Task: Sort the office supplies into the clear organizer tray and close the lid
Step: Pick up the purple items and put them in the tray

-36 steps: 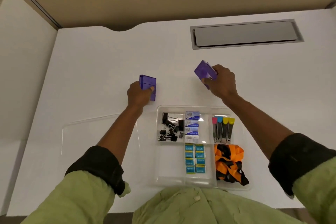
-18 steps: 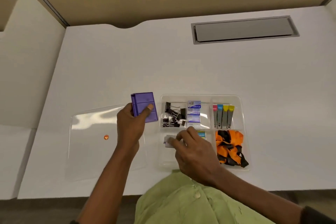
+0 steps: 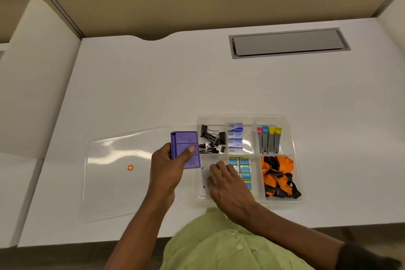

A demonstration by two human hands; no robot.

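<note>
Gripping a purple plastic box [image 3: 185,149] in the left hand [image 3: 166,169], thumb across its face, just left of the clear organizer tray [image 3: 294,160]. Holding the right hand [image 3: 228,184] down in the tray's near-left compartment, fingers bent; impossible to tell any grasp there. Further left, flat on the counter [image 3: 175,83], the clear lid [image 3: 114,182].

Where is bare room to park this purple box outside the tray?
The white desk between the tray and the cable hatch is bare, as is the strip right of the lanyards. The lid fills the left; the left hand and right hand crowd the tray's near-left corner.
</note>
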